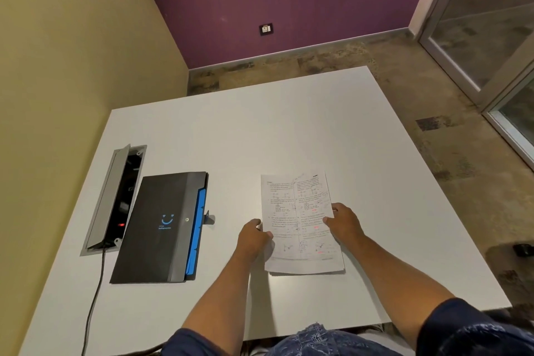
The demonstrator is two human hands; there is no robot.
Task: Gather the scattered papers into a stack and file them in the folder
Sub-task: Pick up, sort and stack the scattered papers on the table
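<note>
A stack of printed papers (299, 211) sits on the white table (260, 130), right of centre, with its edges roughly aligned. My left hand (254, 237) grips the stack's left edge. On the right edge rests my right hand (344, 222), thumb on top of the sheets. A black folder (157, 228) with a blue smiley mark and blue tabs along its right side lies closed and flat, to the left of the papers, apart from both hands.
An open grey cable box (115, 196) is set into the table left of the folder. A black cable (92, 298) runs from it toward the table's front edge. The yellow wall stands close on the left; floor lies beyond the far and right edges.
</note>
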